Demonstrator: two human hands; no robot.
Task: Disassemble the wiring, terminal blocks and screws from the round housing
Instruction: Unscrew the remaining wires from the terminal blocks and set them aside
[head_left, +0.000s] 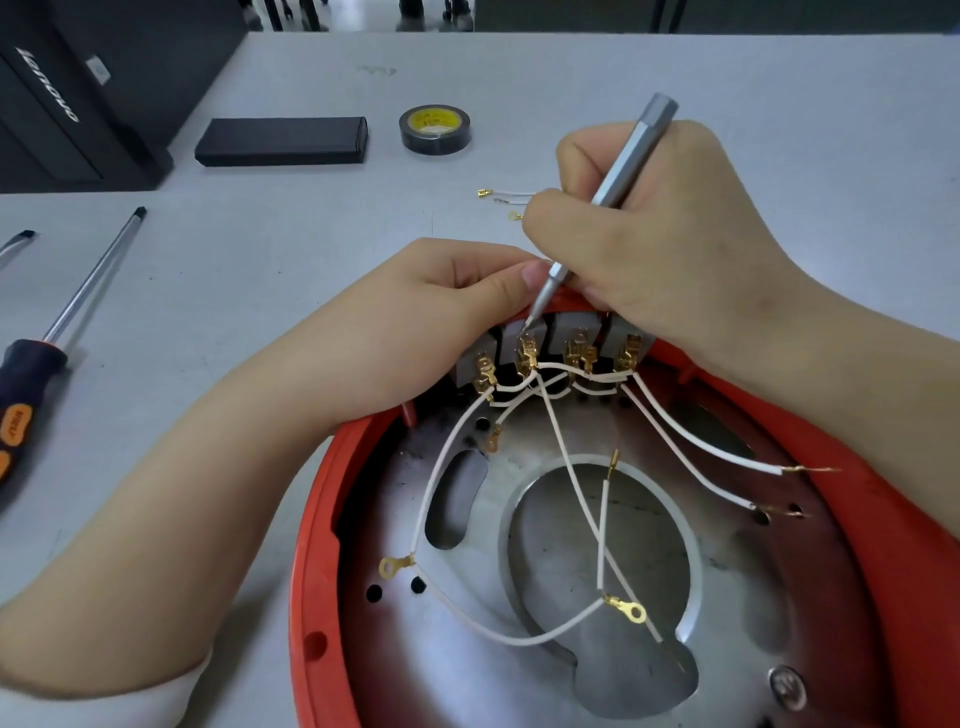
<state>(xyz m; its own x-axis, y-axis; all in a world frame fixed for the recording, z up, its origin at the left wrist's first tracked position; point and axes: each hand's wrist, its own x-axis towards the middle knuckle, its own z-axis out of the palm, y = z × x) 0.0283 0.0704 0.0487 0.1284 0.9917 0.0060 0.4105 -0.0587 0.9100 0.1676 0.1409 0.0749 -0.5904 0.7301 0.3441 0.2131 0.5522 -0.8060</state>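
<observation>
Our right hand (639, 228) grips slim driver (597, 208), tip on terminal blocks (550, 345); left hand (441, 317) clasps round housing (322, 545) rim beside blocks.

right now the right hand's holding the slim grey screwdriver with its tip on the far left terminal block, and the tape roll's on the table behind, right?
Not quite. In the head view the right hand holds the slim grey screwdriver, but its tip sits on the second terminal block from the left, not the far left one. The tape roll is indeed on the table behind.
</observation>
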